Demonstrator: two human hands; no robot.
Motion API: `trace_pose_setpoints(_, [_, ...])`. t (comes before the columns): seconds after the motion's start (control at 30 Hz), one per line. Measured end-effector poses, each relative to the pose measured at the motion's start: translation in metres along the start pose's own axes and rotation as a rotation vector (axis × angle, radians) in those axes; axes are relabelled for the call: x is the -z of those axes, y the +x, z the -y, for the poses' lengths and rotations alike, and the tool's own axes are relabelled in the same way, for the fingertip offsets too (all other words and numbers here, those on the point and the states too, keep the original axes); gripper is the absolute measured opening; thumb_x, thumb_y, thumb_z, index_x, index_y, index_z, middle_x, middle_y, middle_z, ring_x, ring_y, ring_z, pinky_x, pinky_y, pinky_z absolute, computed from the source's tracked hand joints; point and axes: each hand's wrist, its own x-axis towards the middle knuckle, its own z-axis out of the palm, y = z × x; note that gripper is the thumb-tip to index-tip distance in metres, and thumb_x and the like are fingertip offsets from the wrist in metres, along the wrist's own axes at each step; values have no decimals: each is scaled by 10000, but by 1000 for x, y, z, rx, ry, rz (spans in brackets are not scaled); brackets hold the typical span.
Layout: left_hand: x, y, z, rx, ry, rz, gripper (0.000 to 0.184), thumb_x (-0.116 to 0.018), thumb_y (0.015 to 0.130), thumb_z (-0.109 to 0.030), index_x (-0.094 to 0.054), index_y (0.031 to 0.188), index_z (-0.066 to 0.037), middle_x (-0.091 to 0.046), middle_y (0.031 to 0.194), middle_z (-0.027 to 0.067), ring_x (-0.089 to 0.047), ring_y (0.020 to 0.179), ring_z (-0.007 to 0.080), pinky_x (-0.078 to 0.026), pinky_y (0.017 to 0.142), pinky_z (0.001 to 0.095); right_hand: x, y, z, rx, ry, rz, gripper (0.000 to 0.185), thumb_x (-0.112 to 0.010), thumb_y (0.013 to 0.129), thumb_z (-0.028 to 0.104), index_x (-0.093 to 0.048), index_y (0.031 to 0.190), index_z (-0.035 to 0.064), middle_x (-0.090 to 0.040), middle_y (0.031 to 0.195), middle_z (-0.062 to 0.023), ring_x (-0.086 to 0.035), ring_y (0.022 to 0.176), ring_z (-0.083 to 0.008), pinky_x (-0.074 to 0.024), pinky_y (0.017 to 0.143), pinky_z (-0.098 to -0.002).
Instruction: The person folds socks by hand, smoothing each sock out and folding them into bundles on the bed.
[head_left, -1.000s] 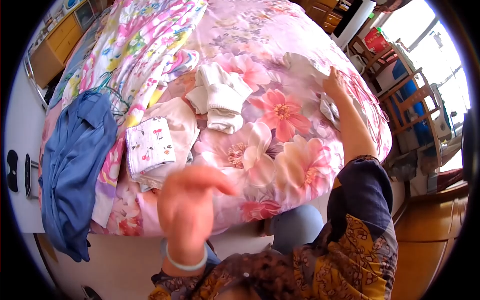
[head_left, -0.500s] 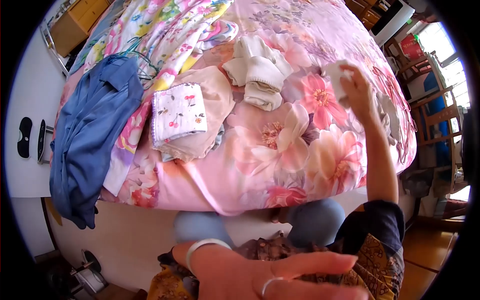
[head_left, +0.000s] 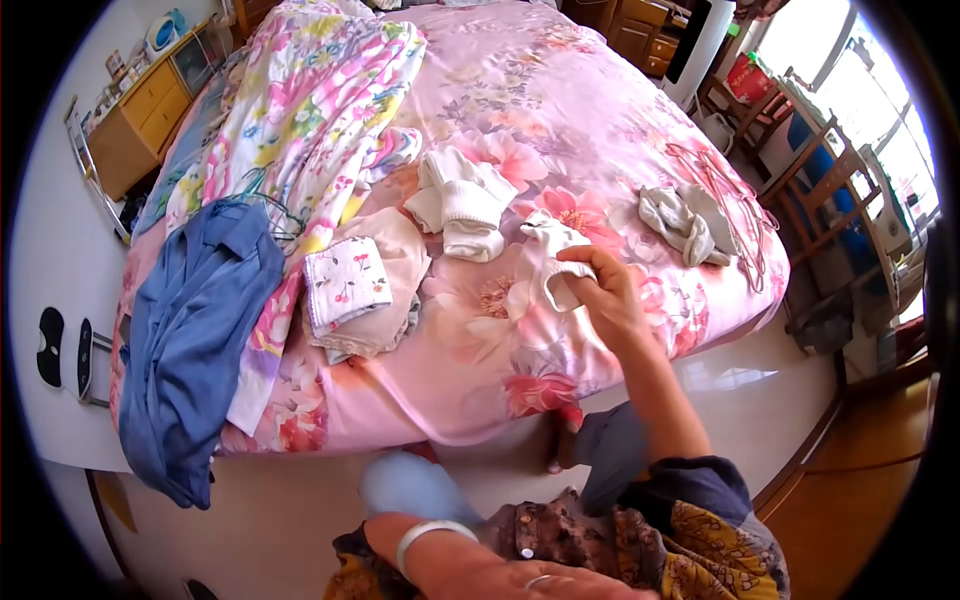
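1. Bundle of folded, off-white knit fabric [head_left: 470, 215] lies on the pink, flower-printed bedspread [head_left: 460, 370]; it serves as landmark for all positions below.
2. Right hand [head_left: 585, 270]: fingers narrowed, pinching a small white knit piece with a ribbed cuff [head_left: 545, 238] by the cuff end. Location of piece: just right of the bundle and slightly nearer the person, over the bedspread; whether its far end touches cannot be told.
3. Left hand [head_left: 545, 580]: well toward the person from the bundle, in front of the patterned shirt [head_left: 590, 535]. Ring on one finger, white bangle [head_left: 432, 526] at the wrist. Fingers cut off by the lower edge; cannot tell whether it is wide or narrow.
4. Crumpled, greyish-white cloth [head_left: 690, 225]: well right of the bundle. Loose pink cord [head_left: 745, 205] lies beyond it, on the same side.
5. Folded, cherry-printed white cloth [head_left: 345, 280]: left of the bundle, resting on a pale pink folded fabric [head_left: 405, 255].
6. Long blue shiny garment [head_left: 195, 340]: far left of the bundle, hanging over the bed's near edge.
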Motion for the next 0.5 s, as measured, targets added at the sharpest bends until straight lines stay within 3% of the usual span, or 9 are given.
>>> trace_pose_setpoints(0.07, [-12, 22, -7, 68, 25, -54, 485, -393, 1034, -320, -529, 1280, 74, -584, 1230, 269, -562, 1175, 344, -279, 1127, 496, -3, 2, -10, 95, -125, -33, 201, -571, 866, 27, -652, 1044, -21, -654, 851, -28, -575, 767, -91, -459, 679, -233])
trace_pose_setpoints(0.17, [-9, 27, -4, 161, -189, -173, 539, -392, 1026, -360, -522, 1266, 106, -605, 1190, 257, -589, 1118, 313, -304, 1112, 441, -1, -9, -5, -33, -236, -57, 262, -539, 868, 39, -652, 1099, -11, -652, 895, -46, -580, 767, -115, -461, 685, -241])
trace_pose_setpoints(0.23, [-1, 30, 0, 182, -358, -277, 578, -392, 1020, -386, -518, 1257, 126, -619, 1164, 249, -607, 1080, 293, -321, 1102, 404, -6, -11, -24, 1, 57, -97, 350, -460, 859, 8, -620, 1170, -7, -648, 971, -74, -597, 811, -133, -481, 727, -246])
trace_pose_setpoints(0.3, [3, 29, 3, 200, -482, -307, 618, -392, 1015, -412, -514, 1247, 147, -633, 1138, 241, -625, 1042, 273, -337, 1092, 367, 12, 0, -53, 58, -86, -108, 432, -374, 841, -14, -576, 1223, -21, -648, 1043, -106, -627, 885, -165, -507, 787, -265])
trace_pose_setpoints(0.37, [8, 33, 10, 183, -568, -379, 658, -392, 1009, -438, -509, 1238, 168, -648, 1112, 233, -643, 1004, 252, -354, 1082, 330, -9, 2, -22, -69, 127, 0, 459, -352, 827, -21, -562, 1235, -33, -651, 1066, -130, -643, 944, -198, -521, 828, -297])
trace_pose_setpoints(0.5, [11, 33, 17, 191, -526, -320, 724, -374, 1006, -476, -502, 1219, 204, -663, 1082, 234, -657, 990, 227, -349, 1080, 259, 0, 15, -47, 74, 144, -128, 414, -366, 845, -2, -572, 1204, -23, -661, 1038, -109, -647, 904, -192, -522, 799, -283])
